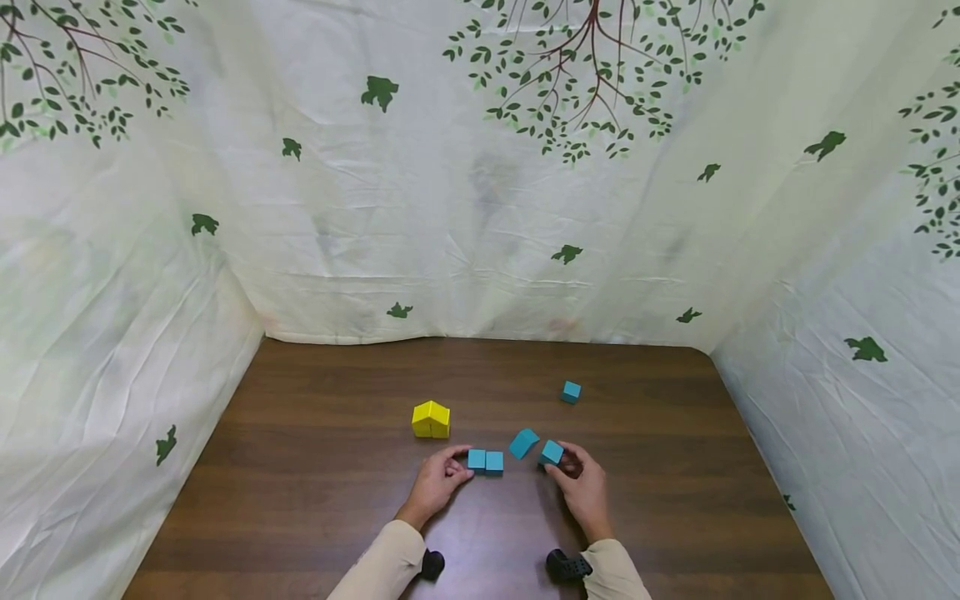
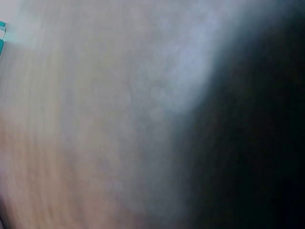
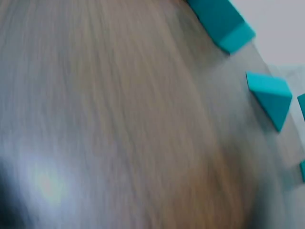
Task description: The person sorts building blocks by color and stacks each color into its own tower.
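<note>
Two blue cubes sit side by side on the wooden table, a left blue cube (image 1: 477, 459) and a right blue cube (image 1: 494, 462). My left hand (image 1: 435, 486) pinches the left one, finger at its far side and thumb near its front. My right hand (image 1: 587, 487) holds another blue cube (image 1: 552, 452), tilted, between thumb and fingers. Between the pair and that cube lies a blue triangular block (image 1: 523, 443), also seen in the right wrist view as a wedge (image 3: 270, 95). The left wrist view is mostly blur, with a sliver of blue at its left edge.
A yellow block shape with a peaked top (image 1: 431, 420) stands behind my left hand. Farther back on the right sits a lone blue cube (image 1: 572, 392). White cloth (image 1: 450, 275) with leaf prints hangs around the brown table (image 1: 315, 467).
</note>
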Tool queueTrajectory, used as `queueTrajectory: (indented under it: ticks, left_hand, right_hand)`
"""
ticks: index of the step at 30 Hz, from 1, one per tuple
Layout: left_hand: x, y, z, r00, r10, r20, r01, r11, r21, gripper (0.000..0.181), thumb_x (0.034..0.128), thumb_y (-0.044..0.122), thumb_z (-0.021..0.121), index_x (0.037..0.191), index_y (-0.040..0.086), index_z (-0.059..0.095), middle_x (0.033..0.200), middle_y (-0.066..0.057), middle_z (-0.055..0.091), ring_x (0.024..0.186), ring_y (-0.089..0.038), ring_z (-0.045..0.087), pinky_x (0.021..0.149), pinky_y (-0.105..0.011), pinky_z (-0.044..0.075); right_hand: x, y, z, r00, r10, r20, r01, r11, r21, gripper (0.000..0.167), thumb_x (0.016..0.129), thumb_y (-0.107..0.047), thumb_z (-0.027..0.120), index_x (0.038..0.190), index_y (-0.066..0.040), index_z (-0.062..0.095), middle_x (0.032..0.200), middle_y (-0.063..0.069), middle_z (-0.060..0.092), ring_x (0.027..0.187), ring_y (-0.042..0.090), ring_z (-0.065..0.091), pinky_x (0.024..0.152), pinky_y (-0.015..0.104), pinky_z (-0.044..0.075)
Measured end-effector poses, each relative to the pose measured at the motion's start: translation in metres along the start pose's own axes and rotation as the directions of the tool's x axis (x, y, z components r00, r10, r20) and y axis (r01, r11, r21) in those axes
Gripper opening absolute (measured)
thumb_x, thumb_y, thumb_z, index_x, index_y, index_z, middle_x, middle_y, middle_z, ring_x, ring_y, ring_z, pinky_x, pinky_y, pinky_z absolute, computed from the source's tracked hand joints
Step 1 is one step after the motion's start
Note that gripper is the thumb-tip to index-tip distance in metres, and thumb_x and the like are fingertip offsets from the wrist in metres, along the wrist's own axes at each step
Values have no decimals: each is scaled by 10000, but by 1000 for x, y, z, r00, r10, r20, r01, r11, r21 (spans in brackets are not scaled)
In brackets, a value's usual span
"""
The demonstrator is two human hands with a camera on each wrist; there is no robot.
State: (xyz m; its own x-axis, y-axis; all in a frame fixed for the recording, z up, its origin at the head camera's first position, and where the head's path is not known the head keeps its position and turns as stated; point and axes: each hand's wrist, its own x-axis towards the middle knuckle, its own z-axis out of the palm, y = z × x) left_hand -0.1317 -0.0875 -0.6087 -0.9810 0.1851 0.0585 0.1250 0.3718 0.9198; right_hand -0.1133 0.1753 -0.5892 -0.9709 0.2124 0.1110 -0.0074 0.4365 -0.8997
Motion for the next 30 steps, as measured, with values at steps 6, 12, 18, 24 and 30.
queueTrajectory:
  ticks: [6,12,18,24,30]
  left_hand:
    - [0,-1,0,1000,1,-4,-1,1000,-9,367,825,33,741,1173,-24,641,762,-22,635,677,-81,570,648,-204,494]
    - [-1,-1,0,1000,-7,-3,7,1000,-10,371,823,35,745,1174,-24,641,756,-20,633,671,-84,573,647,-205,495]
    - [0,2,-1,1000,-14,6,14,1000,16,374,829,43,741,1183,-17,637,762,-3,631,675,-77,570,657,-207,503]
    - [0,1,-1,1000,-18,13,18,1000,21,365,831,46,739,1179,-7,642,761,2,629,669,-63,569,655,-203,505]
    - [1,-1,0,1000,-8,14,8,1000,-5,356,828,37,740,1166,-21,644,766,-18,641,671,-63,581,647,-204,506]
  right_hand:
    - [0,-16,14,997,-43,68,42,999,7,367,773,-69,802,1114,-39,669,933,65,667,839,207,606,743,329,507]
    - [2,-28,30,983,-119,137,123,992,-16,392,763,-100,815,1121,-30,671,931,64,662,834,210,617,732,328,525]
    - [8,-37,45,956,-207,208,214,977,-15,378,756,-103,822,1106,-47,691,942,55,672,832,202,623,728,322,528]
    - [12,-44,54,926,-248,283,274,960,-56,362,759,-132,824,1098,-87,703,985,40,673,892,213,613,777,376,512]
    - [14,-47,62,902,-265,340,304,950,-66,365,766,-124,818,1105,-66,693,1025,61,681,950,236,614,834,412,501]
